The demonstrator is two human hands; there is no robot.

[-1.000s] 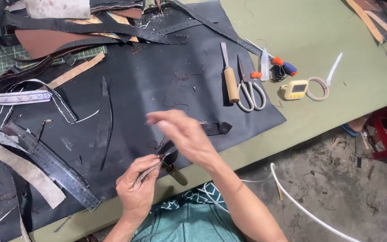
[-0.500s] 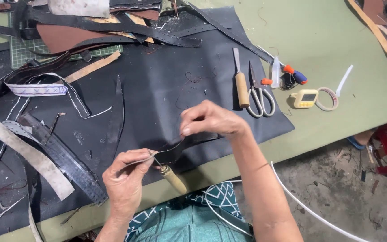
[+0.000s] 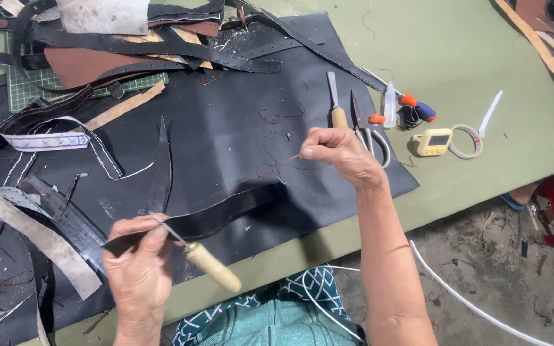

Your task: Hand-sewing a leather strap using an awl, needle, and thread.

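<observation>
Two hands work over a black leather sheet on the green counter. Much of the far left pile of straps is cut off by the frame edge, and the thin thread at the right hand is hard to make out. Its fingers are pinched tight on something tiny, perhaps a needle. The left hand, near the counter's near edge, grips one dark leather strip and one wooden-handled awl. One pair of scissors lies far right.
</observation>
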